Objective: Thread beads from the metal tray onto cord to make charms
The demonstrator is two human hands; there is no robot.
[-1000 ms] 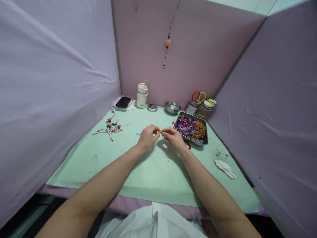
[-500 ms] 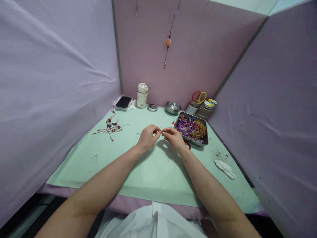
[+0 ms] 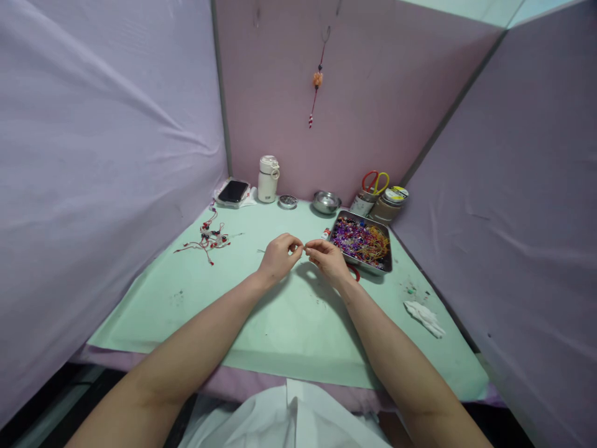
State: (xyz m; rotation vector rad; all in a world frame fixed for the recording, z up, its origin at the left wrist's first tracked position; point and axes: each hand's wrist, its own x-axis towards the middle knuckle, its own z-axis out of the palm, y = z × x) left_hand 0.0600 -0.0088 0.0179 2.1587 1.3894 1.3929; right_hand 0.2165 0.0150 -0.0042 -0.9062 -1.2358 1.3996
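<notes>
My left hand [image 3: 280,256] is closed in a pinch above the middle of the table. Facing it, my right hand [image 3: 327,260] also pinches, and the fingertips of both hands almost meet. Whatever lies between the fingers is too small to make out. A thin dark strand [image 3: 261,251] shows just left of my left hand. Right behind my right hand stands a metal tray [image 3: 373,270] of purple beads [image 3: 351,239] and orange cords [image 3: 377,244]. Part of a red handle [image 3: 355,272] sticks out by my right wrist.
Red beaded cords [image 3: 211,238] lie at the left. Along the back stand a phone [image 3: 233,192], a white bottle [image 3: 267,180], a small round tin [image 3: 288,201], a steel bowl [image 3: 326,202], scissors [image 3: 375,182] in a can and a jar [image 3: 389,205]. A white cloth [image 3: 424,318] lies at right.
</notes>
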